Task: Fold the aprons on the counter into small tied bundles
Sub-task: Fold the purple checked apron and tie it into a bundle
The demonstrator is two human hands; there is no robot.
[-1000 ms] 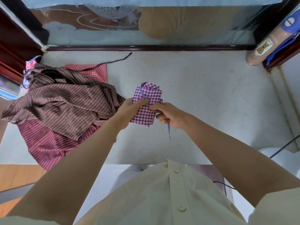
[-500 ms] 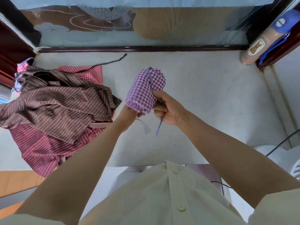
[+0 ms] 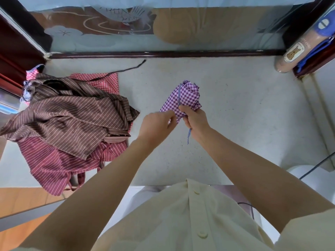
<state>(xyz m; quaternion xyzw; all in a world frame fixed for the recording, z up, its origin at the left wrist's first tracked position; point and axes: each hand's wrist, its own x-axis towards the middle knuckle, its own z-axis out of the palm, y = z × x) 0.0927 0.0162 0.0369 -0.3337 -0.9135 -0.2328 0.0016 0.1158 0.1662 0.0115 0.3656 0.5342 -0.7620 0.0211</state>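
Right hand (image 3: 194, 120) tight around bundle (image 3: 183, 98)

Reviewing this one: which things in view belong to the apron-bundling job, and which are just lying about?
Job: purple checked bundle, held by left hand and right hand; its blue-white string; brown striped apron, red striped apron and red checked apron piled on the counter.
Lying about: bear-label bottle; white object at the right edge.
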